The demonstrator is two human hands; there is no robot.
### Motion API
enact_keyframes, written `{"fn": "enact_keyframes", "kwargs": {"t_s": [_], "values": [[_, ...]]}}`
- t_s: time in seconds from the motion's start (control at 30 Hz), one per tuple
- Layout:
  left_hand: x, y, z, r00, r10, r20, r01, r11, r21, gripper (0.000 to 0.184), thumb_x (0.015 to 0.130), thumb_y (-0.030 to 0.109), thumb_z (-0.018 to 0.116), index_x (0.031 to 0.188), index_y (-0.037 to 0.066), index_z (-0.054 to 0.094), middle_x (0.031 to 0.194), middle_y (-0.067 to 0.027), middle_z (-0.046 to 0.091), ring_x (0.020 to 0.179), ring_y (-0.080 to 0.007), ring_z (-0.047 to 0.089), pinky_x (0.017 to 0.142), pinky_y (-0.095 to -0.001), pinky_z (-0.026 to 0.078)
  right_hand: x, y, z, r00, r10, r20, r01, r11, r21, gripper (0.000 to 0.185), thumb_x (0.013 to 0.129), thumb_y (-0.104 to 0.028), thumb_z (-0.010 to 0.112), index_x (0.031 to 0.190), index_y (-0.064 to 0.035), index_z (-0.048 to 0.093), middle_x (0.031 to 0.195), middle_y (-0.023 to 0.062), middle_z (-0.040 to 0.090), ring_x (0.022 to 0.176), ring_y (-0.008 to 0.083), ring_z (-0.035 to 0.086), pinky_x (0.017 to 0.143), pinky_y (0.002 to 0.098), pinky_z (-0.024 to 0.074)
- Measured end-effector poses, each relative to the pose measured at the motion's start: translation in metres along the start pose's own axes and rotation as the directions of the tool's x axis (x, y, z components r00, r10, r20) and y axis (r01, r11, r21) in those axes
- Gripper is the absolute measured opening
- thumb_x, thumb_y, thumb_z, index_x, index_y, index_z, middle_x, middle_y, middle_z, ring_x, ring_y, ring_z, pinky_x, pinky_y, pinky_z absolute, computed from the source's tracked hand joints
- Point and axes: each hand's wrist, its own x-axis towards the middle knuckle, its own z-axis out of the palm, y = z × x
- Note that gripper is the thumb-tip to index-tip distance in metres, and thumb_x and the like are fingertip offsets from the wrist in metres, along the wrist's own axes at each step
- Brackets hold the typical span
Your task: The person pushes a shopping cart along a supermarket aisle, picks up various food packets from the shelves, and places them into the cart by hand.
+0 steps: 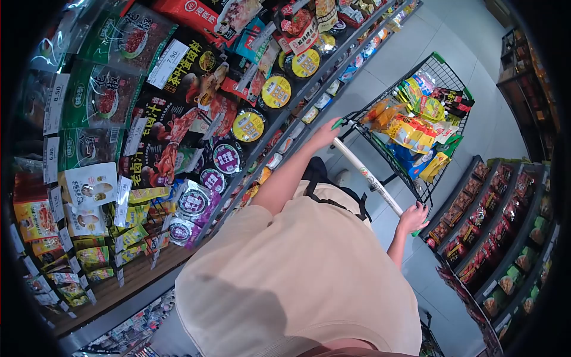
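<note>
A black wire shopping cart (449, 68) stands ahead of me, its white push handle (372, 178) running slantwise between my arms. Around the handle's green left end, my left hand (325, 133) is closed, close to the shelf edge. At the opposite green end my right hand (412, 218) is closed on the same handle. Several colourful food packets lie heaped in the basket, among them a yellow bag (411, 132), a blue packet (410, 159) and a dark red-and-black packet (455, 101).
To the left, a tall shelf holds bagged seasonings, yellow-lidded tubs (276, 91), purple-lidded tubs (226, 159) and price tags (167, 63). On the right stands a rack of red packets (476, 232). Grey floor tiles (440, 30) run along the aisle. Another black basket (429, 336) shows at bottom right.
</note>
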Motion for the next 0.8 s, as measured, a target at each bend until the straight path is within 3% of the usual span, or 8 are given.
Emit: {"fn": "enact_keyframes", "kwargs": {"t_s": [0.07,0.13,0.27,0.37,0.5,0.57,0.7,0.8], "values": [[0.004,0.008,0.003,0.999,-0.031,0.006,0.031,0.999,-0.007,0.052,0.095,0.023,0.054,0.146,0.017,0.046,0.096,-0.0109,0.068,0.089,-0.0203,0.065,0.082,-0.0352,0.050,0.014,-0.001,-0.001,0.999,-0.010,0.033,0.010,1.000,-0.002,0.027,0.090,-0.019,0.056,0.113,-0.0164,0.071,0.140,0.0092,0.056,0.126,0.0242,0.055,0.118,0.0523,0.0218],[0.009,0.016,0.007,0.997,-0.071,0.041,0.072,0.997,-0.010,0.054,0.094,0.024,0.054,0.147,0.015,0.045,0.117,-0.0185,0.064,0.107,-0.0317,0.062,0.094,-0.0387,0.048,0.024,-0.002,-0.007,0.995,-0.010,0.100,0.008,1.000,0.013,0.033,0.091,-0.017,0.054,0.121,-0.0133,0.067,0.141,0.0099,0.055,0.129,0.0270,0.053,0.117,0.0572,0.0214],[0.013,0.013,0.005,0.995,-0.043,0.088,0.047,0.998,-0.037,0.057,0.094,0.025,0.053,0.149,0.015,0.041,0.126,-0.0236,0.063,0.117,-0.0376,0.061,0.100,-0.0425,0.046,0.023,-0.032,-0.010,0.985,-0.110,-0.134,0.134,0.974,0.183,0.040,0.090,-0.008,0.054,0.129,-0.0051,0.059,0.140,0.0129,0.055,0.131,0.0307,0.051,0.115,0.0582,0.0251],[0.016,-0.015,0.014,0.997,0.030,0.071,-0.029,0.999,-0.016,0.058,0.095,0.027,0.054,0.150,0.014,0.039,0.124,-0.0242,0.063,0.116,-0.0388,0.061,0.100,-0.0437,0.046,0.035,-0.121,-0.057,0.947,-0.277,-0.164,0.314,0.679,0.664,0.041,0.092,-0.002,0.056,0.133,0.0004,0.055,0.131,0.0198,0.061,0.121,0.0337,0.058,0.103,0.0406,0.0426],[-0.024,0.010,-0.035,0.964,0.264,0.032,-0.266,0.962,0.058,0.059,0.097,0.028,0.056,0.150,0.010,0.039,0.122,-0.0230,0.065,0.114,-0.0362,0.063,0.100,-0.0413,0.047,0.023,-0.252,-0.125,0.731,-0.644,-0.224,0.513,0.303,0.803,0.040,0.095,-0.004,0.058,0.135,-0.0061,0.056,0.125,0.0186,0.066,0.112,0.0303,0.064,0.096,0.0374,0.0481],[-0.057,0.043,-0.081,0.980,0.200,-0.005,-0.199,0.974,-0.105,0.047,0.100,0.023,0.057,0.144,0.009,0.049,0.127,-0.0135,0.064,0.115,-0.0200,0.062,0.098,-0.0330,0.048,0.011,-0.309,-0.169,0.619,-0.782,-0.074,0.430,0.258,0.865,0.040,0.095,-0.005,0.060,0.134,-0.0077,0.058,0.125,0.0166,0.066,0.111,0.0303,0.066,0.094,0.0357,0.0492],[-0.130,0.090,-0.171,0.787,0.255,-0.561,-0.467,0.841,-0.273,0.033,0.103,0.011,0.054,0.134,0.004,0.059,0.128,-0.0064,0.063,0.113,-0.0129,0.059,0.097,-0.0279,0.047,-0.014,-0.415,-0.202,0.263,-0.913,-0.312,0.584,-0.107,0.805,0.038,0.095,-0.008,0.063,0.132,-0.0070,0.059,0.124,0.0165,0.067,0.110,0.0323,0.066,0.094,0.0360,0.0500],[-0.162,0.100,-0.238,0.386,0.294,-0.874,-0.471,0.878,0.087,0.036,0.103,0.009,0.053,0.137,0.000,0.055,0.135,-0.0090,0.059,0.120,-0.0165,0.057,0.103,-0.0293,0.045,-0.039,-0.489,-0.218,0.087,-0.954,-0.288,0.442,-0.222,0.869,0.039,0.095,-0.012,0.064,0.133,-0.0061,0.057,0.125,0.0156,0.066,0.117,0.0310,0.064,0.096,0.0377,0.0496]]}}
